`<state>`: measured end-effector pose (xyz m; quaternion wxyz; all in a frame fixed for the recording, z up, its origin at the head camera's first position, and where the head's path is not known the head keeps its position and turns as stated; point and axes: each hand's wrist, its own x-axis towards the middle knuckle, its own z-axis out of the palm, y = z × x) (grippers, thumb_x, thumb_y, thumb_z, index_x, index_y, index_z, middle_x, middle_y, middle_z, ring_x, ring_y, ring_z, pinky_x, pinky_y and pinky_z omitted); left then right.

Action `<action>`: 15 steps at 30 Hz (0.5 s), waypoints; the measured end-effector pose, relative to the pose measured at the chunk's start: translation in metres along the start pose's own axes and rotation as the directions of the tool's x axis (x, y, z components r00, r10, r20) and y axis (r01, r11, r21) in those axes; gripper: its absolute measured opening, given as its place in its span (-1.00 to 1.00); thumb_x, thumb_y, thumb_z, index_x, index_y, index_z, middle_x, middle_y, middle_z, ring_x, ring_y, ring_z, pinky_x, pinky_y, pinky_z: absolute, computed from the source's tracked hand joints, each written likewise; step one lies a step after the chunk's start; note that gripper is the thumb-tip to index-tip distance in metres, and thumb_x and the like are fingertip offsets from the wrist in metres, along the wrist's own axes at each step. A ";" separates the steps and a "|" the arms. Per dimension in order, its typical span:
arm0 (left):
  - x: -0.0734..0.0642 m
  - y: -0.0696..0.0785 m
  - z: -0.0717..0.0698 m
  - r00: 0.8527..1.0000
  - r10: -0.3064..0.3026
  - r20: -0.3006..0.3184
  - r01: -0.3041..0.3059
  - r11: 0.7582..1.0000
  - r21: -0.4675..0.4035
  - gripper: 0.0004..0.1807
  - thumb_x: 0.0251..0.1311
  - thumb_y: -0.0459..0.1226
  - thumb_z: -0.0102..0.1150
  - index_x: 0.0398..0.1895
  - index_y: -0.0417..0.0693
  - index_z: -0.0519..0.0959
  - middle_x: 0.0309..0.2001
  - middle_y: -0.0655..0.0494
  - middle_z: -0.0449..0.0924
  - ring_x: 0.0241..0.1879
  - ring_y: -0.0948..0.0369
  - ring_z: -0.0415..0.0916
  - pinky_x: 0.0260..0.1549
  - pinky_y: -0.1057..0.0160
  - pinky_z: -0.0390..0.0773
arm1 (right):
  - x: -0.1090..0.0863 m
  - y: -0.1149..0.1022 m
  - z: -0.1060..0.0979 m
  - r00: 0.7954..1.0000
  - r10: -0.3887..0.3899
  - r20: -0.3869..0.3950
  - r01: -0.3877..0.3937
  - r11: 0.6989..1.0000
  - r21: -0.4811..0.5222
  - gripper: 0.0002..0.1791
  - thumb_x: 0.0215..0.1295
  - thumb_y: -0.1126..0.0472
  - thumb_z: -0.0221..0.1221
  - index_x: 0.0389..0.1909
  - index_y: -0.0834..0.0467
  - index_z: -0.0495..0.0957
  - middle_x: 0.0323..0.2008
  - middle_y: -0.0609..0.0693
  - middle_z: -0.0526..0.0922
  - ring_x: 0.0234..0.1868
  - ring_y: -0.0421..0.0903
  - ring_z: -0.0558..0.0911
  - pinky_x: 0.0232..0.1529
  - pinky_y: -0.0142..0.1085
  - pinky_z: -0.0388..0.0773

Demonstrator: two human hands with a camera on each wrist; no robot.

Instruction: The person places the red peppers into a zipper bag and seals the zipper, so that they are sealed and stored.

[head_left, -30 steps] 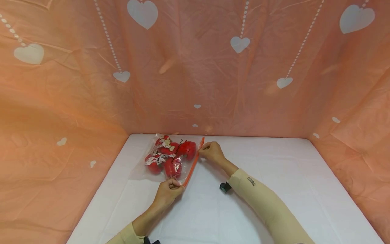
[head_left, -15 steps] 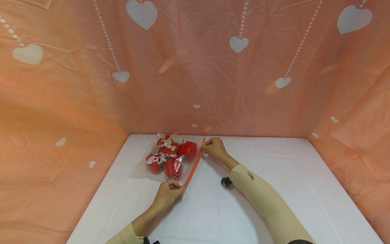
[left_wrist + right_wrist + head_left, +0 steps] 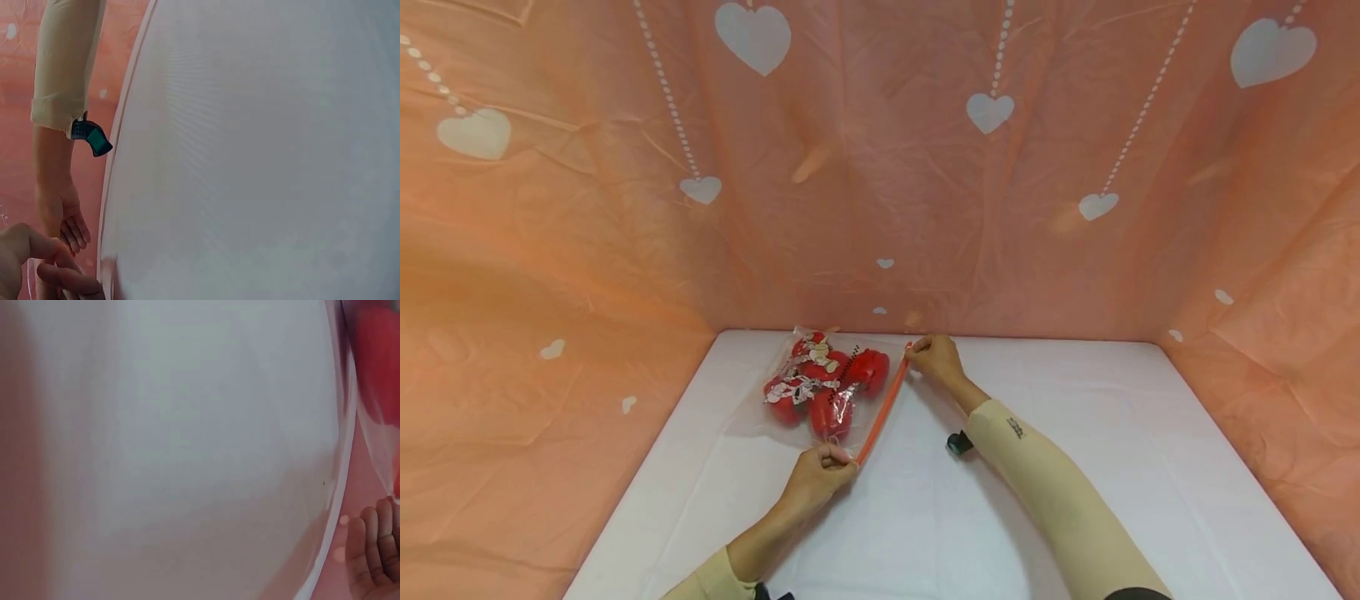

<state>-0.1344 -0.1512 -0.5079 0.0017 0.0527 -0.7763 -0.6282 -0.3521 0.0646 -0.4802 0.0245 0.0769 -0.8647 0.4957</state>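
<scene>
A clear zip bag (image 3: 748, 419) printed with white cartoon figures lies at the back left of the white table. Inside are several glossy red, rounded pieces (image 3: 831, 414), also seen through the plastic as a red piece (image 3: 378, 362) in the right wrist view. An orange closure strip (image 3: 883, 417) runs along the bag's right edge. At the near end of that strip, my left hand (image 3: 816, 482) pinches the bag's corner between thumb and fingers. My right hand (image 3: 937, 358) pinches the strip's far end. The left wrist view shows both the left hand (image 3: 50, 265) and right hand (image 3: 69, 219).
The white table (image 3: 1060, 392) meets an orange curtain (image 3: 925, 208) with white hearts at the back and on both sides. A dark wrist device (image 3: 958, 443) sticks out by the right sleeve (image 3: 1045, 483).
My right hand has slid away from me along the orange strip to its far end. The bag has shifted slightly to the right. My left hand keeps its hold on the near corner.
</scene>
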 end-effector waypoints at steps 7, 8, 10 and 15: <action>-0.002 0.000 -0.006 0.983 -0.005 0.184 0.008 1.000 -0.012 -0.81 0.30 -0.44 0.37 -0.14 -0.45 0.64 -0.41 0.04 0.70 -0.44 0.27 0.54 -0.43 0.37 0.54 | -0.004 0.012 -0.005 0.999 -0.013 0.040 0.014 1.000 -0.024 -0.82 0.41 0.27 0.29 -0.18 0.32 0.76 -0.39 0.10 0.80 -0.45 -0.17 0.69 -0.36 -0.38 0.56; -0.003 0.000 -0.007 0.978 -0.002 0.206 0.004 1.000 -0.009 -0.80 0.31 -0.44 0.36 -0.12 -0.46 0.63 -0.41 0.04 0.70 -0.44 0.27 0.53 -0.42 0.37 0.53 | -0.005 0.014 -0.007 0.999 -0.014 0.046 0.015 0.999 -0.031 -0.82 0.42 0.26 0.29 -0.17 0.32 0.75 -0.37 0.11 0.80 -0.42 -0.15 0.70 -0.32 -0.36 0.58; -0.004 0.001 -0.011 0.969 -0.008 0.248 0.003 1.000 0.020 -0.78 0.34 -0.40 0.35 -0.09 -0.44 0.64 -0.40 0.04 0.69 -0.44 0.26 0.53 -0.43 0.36 0.52 | -0.009 0.016 -0.012 0.998 -0.010 0.056 0.012 0.999 -0.041 -0.80 0.45 0.23 0.28 -0.13 0.31 0.74 -0.32 0.10 0.80 -0.34 -0.11 0.71 -0.24 -0.30 0.61; -0.007 0.006 -0.024 0.939 -0.032 0.343 -0.022 0.988 0.151 -0.74 0.48 -0.26 0.28 -0.02 -0.34 0.68 -0.32 0.04 0.73 -0.37 0.24 0.61 -0.40 0.31 0.56 | -0.020 0.018 -0.027 0.995 -0.035 0.091 0.039 0.998 -0.049 -0.81 0.49 0.18 0.26 -0.10 0.22 0.73 -0.19 0.07 0.79 -0.15 -0.02 0.72 -0.07 -0.16 0.63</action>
